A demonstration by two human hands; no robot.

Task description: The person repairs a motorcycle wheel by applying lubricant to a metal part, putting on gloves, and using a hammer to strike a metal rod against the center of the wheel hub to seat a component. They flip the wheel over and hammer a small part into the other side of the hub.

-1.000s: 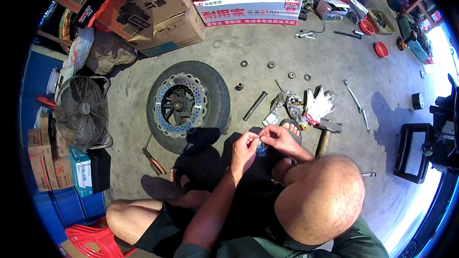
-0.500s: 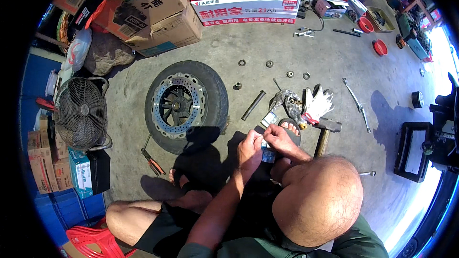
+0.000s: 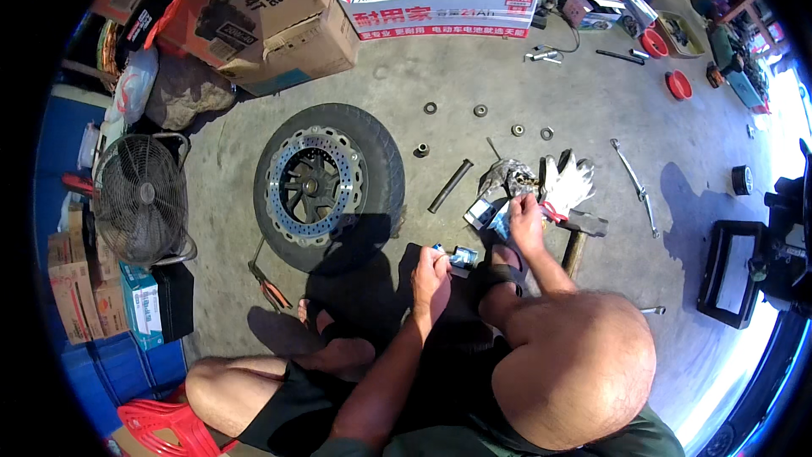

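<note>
My left hand [image 3: 431, 279] is closed in a pinch on a small blue-and-white packet [image 3: 463, 258], which sticks out to the right of the fingertips. To the right and farther off, my right hand [image 3: 528, 224] pinches a light blue piece of wrapping [image 3: 501, 222] above my foot. Just beyond that piece, a small open white-and-dark box [image 3: 480, 213] rests on the floor. A crumpled plastic bag [image 3: 507, 176] with dark greasy parts and a pair of white work gloves [image 3: 568, 182] lie past my right hand. Beside it is a hammer [image 3: 585, 223].
At the left a motorcycle wheel [image 3: 385, 178] with a brake disc lies flat, pliers [image 3: 272, 289] at its near edge. A metal sleeve [image 3: 450, 186], several rings and a bearing [image 3: 518, 130] lie beyond my hands. A wrench [image 3: 634, 186] and a floor fan [image 3: 145, 199] stand out either side.
My hands were together over the blue-and-white packet. They are now apart: my right hand has moved away and to the right with the light blue piece, while my left keeps the packet.
</note>
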